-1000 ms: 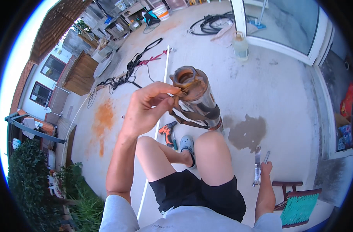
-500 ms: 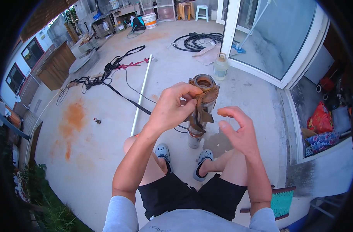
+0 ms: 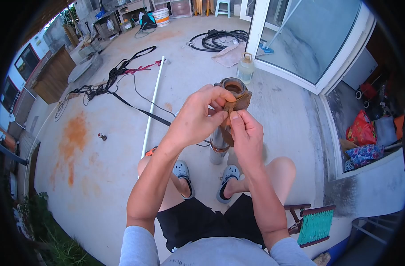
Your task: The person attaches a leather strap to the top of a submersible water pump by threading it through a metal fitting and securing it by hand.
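Note:
Between my feet stands an upright metal cylinder (image 3: 217, 156), probably a submersible pump, with a rusty round opening (image 3: 234, 84) at its top. A brown, rusty strip (image 3: 229, 107) hangs down its side just below the top collar. My left hand (image 3: 195, 117) pinches the upper part of this strip from the left. From the right, my right hand (image 3: 249, 135) holds the strip slightly lower between thumb and index finger. Both hands are closed and almost touch. They hide much of the cylinder's middle and part of the strip.
Left of the cylinder lies a long white pipe (image 3: 153, 104), with tangled black straps (image 3: 116, 75) beyond it. A clear jug (image 3: 245, 70) stands behind the cylinder, near a glass door (image 3: 306, 48). A small fitting (image 3: 102, 137) and a coiled black hose (image 3: 218, 41) lie on the floor.
My right hand has moved left from open air and closed on the brown strip beside my left hand. The left hand keeps its pinch. The whole view has shifted slightly.

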Demonstrator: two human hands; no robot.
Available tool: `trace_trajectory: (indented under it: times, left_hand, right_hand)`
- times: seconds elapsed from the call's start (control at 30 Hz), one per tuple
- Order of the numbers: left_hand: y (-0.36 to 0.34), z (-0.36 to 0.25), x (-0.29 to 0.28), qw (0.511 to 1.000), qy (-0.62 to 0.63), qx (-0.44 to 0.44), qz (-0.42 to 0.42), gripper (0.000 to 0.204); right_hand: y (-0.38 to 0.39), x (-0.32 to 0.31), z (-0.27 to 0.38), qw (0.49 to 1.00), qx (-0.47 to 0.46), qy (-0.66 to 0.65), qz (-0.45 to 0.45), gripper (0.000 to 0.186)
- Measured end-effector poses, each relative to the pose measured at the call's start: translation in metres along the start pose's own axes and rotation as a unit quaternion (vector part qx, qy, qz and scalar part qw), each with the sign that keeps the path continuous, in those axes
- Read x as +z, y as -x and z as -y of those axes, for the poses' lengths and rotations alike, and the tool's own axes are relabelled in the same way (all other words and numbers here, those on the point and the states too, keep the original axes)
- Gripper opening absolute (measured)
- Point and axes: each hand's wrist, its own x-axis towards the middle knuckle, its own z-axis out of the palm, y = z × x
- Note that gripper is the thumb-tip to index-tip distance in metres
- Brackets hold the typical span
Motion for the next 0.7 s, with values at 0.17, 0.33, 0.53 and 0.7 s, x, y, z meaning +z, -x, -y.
trace_trajectory:
  times: [0.17, 0.33, 0.53, 0.7]
  left_hand:
    - [0.001, 0.002, -0.005, 1.000, 0.024, 0.004, 0.016, 0.037]
    - [0.001, 0.008, -0.003, 0.998, 0.005, 0.064, 0.011, 0.042]
    - [0.009, 0.010, 0.011, 0.984, -0.078, 0.137, -0.082, 0.042]
    - [0.017, 0.025, 0.029, 0.971, -0.067, 0.172, -0.152, 0.038]
  right_hand:
    - [-0.005, 0.003, 0.011, 0.907, 0.233, -0.350, -0.015, 0.022]
    - [-0.004, 0.013, 0.017, 0.893, 0.247, -0.371, -0.053, 0.020]
    - [-0.007, 0.012, 0.012, 0.853, 0.294, -0.427, -0.061, 0.019]
    - [-0.013, 0.002, 0.011, 0.850, 0.298, -0.432, -0.052, 0.018]
